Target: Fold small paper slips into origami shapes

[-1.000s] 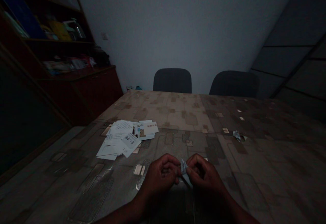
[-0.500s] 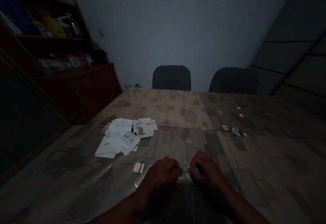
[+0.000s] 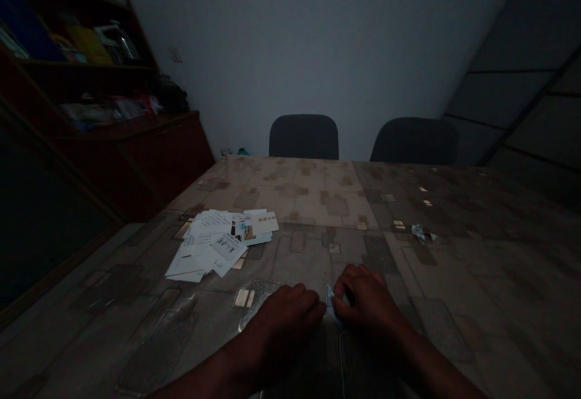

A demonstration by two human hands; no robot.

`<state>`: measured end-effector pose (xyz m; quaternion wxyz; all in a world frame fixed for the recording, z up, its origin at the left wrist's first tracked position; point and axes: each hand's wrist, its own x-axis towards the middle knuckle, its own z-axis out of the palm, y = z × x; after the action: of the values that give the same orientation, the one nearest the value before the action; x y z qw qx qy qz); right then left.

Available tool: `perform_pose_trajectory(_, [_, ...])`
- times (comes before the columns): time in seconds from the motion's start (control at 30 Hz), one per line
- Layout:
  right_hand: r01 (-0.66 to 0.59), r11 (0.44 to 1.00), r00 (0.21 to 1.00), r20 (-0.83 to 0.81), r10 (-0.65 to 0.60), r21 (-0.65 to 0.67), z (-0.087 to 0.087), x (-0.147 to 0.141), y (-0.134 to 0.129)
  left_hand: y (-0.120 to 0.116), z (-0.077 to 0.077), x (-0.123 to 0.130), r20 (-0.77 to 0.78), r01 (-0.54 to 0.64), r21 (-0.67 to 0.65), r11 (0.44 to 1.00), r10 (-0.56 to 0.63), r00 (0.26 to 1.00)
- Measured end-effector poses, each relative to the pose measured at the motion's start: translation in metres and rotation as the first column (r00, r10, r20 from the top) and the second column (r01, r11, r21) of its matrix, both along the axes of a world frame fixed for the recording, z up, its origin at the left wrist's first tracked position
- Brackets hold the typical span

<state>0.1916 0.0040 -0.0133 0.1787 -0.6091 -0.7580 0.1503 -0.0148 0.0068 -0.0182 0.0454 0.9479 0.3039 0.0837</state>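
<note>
A small, pale, folded piece of paper (image 3: 333,313) sits at five o'clock in the dim view, pinched by a bare right hand (image 3: 365,302); the left hand (image 3: 290,317), at six, curls its fingers beside it, its grip impossible to tell. White printed cards (image 3: 218,243) lie heaped at eight on a brown patterned table (image 3: 308,253). At ten, a dark-red open-shelved cabinet (image 3: 163,157) holds a tall blue item (image 3: 29,20) and a yellow one.

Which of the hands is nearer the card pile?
Left: the left hand is on the near side, right of the card pile; the right hand is farther right.
</note>
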Motion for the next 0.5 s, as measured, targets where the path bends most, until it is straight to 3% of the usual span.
perform_pose_trajectory(0.3, [-0.003, 1.0, 1.0, 0.002, 0.003, -0.014, 0.0017, 0.0012, 0.0005, -0.0072, 0.0119, 0.0058, -0.107, 0.033, 0.084, 0.996, -0.024, 0.994])
perform_pose_trajectory(0.5, [-0.007, 0.997, 1.0, 0.025, 0.009, -0.072, 0.0073, 0.0005, 0.0018, -0.0067, 0.0055, 0.0055, -0.06, 0.004, 0.089, 0.996, 0.001, 0.998])
